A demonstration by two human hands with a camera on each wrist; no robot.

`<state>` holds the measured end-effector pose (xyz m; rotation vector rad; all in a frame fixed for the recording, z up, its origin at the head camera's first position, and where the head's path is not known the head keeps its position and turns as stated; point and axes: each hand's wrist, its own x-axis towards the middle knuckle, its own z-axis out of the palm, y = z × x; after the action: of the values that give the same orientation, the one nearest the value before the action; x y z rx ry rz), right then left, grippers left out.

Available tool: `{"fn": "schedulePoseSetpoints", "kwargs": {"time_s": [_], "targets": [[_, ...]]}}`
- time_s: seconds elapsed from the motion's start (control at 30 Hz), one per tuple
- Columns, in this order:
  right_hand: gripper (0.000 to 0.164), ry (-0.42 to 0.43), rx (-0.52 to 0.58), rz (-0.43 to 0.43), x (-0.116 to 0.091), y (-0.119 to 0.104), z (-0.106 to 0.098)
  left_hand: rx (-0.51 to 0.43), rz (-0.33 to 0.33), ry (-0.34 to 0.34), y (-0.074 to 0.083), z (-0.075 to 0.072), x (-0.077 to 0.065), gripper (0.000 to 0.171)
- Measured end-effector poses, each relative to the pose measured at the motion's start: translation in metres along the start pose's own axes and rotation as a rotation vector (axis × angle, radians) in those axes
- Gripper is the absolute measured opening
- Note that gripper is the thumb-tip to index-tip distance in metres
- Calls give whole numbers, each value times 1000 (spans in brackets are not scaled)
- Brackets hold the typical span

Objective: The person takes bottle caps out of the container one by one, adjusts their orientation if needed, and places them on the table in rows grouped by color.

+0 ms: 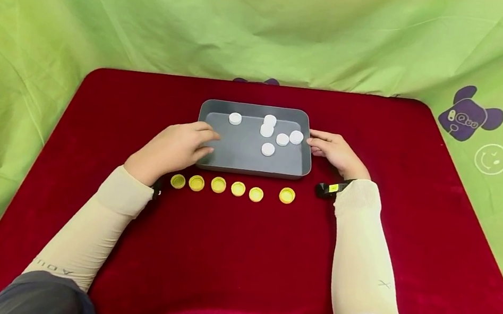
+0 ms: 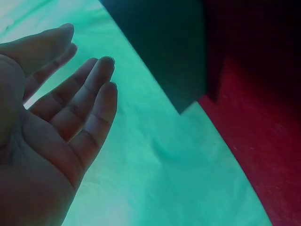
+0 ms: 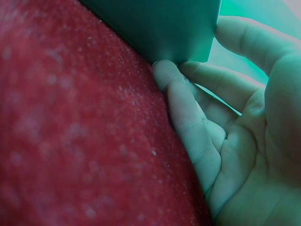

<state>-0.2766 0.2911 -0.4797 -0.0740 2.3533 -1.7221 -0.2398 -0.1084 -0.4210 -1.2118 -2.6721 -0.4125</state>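
Tray (image 1: pixel 236 147) lies on red cloth (image 1: pixel 236 262), white discs (image 1: pixel 268 149) inside it, yellow caps (image 1: pixel 218 185) in a row along its near side; right hand (image 1: pixel 336 152) pinches its right end; left hand (image 1: pixel 175 147) hangs loose over its left rim, holding nothing; a level, even hold on that right end should keep the discs from sliding; the left rim is partly hidden, and the wrist views show just a dim tray corner.

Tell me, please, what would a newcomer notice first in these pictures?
Most striking is the row of six yellow caps on the red tabletop, on the person's side of the gray tray. Inside the tray, white discs lie mostly in the right half. The right hand touches the tray's right end.
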Motion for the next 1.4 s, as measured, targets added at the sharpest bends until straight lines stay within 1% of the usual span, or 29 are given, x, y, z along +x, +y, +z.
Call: {"fn": "schedulePoseSetpoints", "kwargs": {"time_s": [0.17, 0.27, 0.33, 0.4, 0.5, 0.6, 0.67, 0.77, 0.83, 0.93, 1.03, 1.13, 1.27, 1.4], "targets": [[47, 1, 1, -5, -2, -1, 2, -23, -56, 12, -10, -1, -7, 31], [48, -3, 2, -8, -2, -2, 2, -28, -89, 26, -16, -4, -10, 33], [48, -6, 5, -8, -1, -1, 1, -35, -134, 25, -23, -5, -12, 36], [48, -8, 2, -3, -1, -1, 0, -60, -197, 9, -30, -5, -14, 40], [48, -3, -5, 2, 0, -2, -2, -140, -299, -21, -45, -2, -13, 46], [48, 3, -12, 2, 0, -4, -2, -264, -382, -30, -58, 5, -12, 52], [48, 9, -5, -3, 0, -5, -2, -349, -425, -29, -64, 8, -12, 56], [48, 10, -2, -7, 0, -5, -1, -429, -467, -53, -70, 12, -16, 60], [49, 1, 2, -2, -1, -4, 0, -452, -479, -90, -72, 13, -18, 61], [49, -2, -3, 5, -2, -4, 0, -462, -465, -147, -72, 16, -19, 62], [49, 16, -2, 4, -2, -3, -1, -474, -439, -177, -69, 17, -17, 65], [50, 7, -6, 6, -2, -3, 0, -479, -433, -204, -66, 19, -18, 69], [50, -14, -3, 5, -3, -3, 2, -469, -431, -222, -65, 21, -19, 72], [48, 1, 4, -3, -3, -2, 4, -471, -429, -214, -66, 23, -19, 71]]}}
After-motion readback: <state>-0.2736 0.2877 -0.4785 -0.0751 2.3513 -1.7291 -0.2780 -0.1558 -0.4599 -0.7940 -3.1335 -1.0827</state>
